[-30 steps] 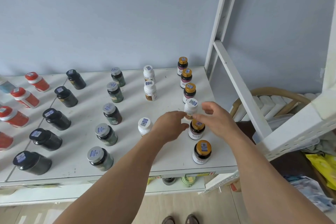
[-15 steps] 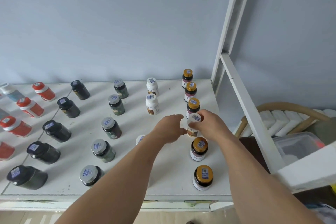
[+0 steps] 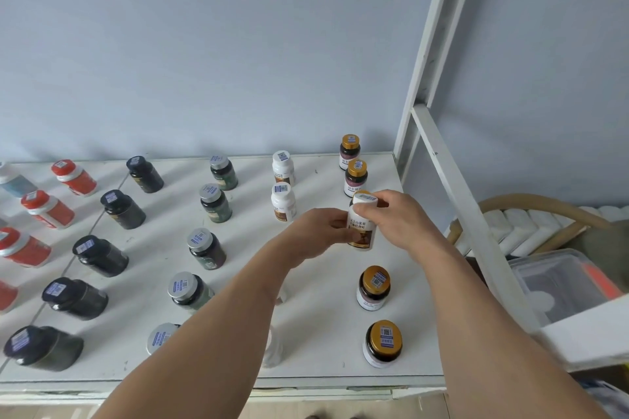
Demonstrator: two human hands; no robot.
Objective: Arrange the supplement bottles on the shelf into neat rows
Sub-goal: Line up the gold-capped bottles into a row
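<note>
I hold the white bottle (image 3: pixel 362 226) with both hands, above the shelf (image 3: pixel 316 343), in the gap of the gold-cap row (image 3: pixel 373 286). It does not belong there, I think, so it is lifted. My right hand (image 3: pixel 398 218) curls around its cap and upper side; my left hand (image 3: pixel 323 231) pinches the label side, probably to receive it. The white row (image 3: pixel 283 188) stands just to the left, where it should go. The other rows look orderly already.

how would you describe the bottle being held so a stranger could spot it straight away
Find the white shelf and its rightmost row, the gold-capped bottles. Amid that row, both hands grip a white bottle, the row's only white cap.
</note>
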